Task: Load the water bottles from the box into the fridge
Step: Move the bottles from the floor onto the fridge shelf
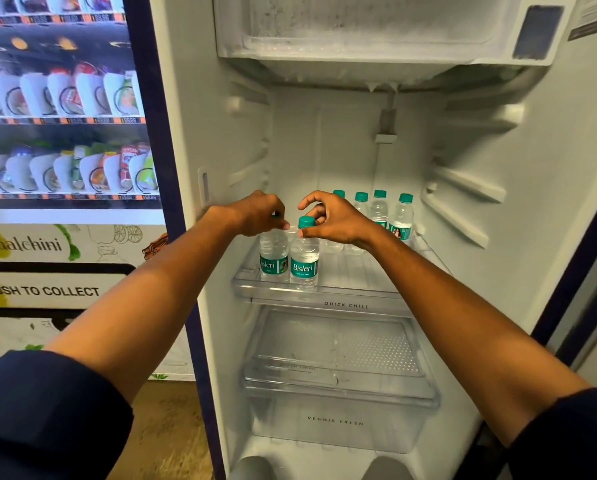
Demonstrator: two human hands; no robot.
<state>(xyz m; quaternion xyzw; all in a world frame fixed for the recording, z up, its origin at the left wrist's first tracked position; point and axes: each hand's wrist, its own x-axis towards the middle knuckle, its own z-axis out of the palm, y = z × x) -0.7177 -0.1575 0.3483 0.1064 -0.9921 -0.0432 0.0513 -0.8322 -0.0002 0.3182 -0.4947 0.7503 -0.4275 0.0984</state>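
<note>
Our forearms reach into the fridge. On its clear shelf, our left hand grips the top of one upright water bottle; our right hand pinches the neck of its neighbour, directly below each grip. Both look ready for release. Behind stand four more bottles. No box is visible.

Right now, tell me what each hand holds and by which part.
Left hand grips the left front bottle by its cap; right hand pinches the right front bottle at the neck under its cap.
</note>
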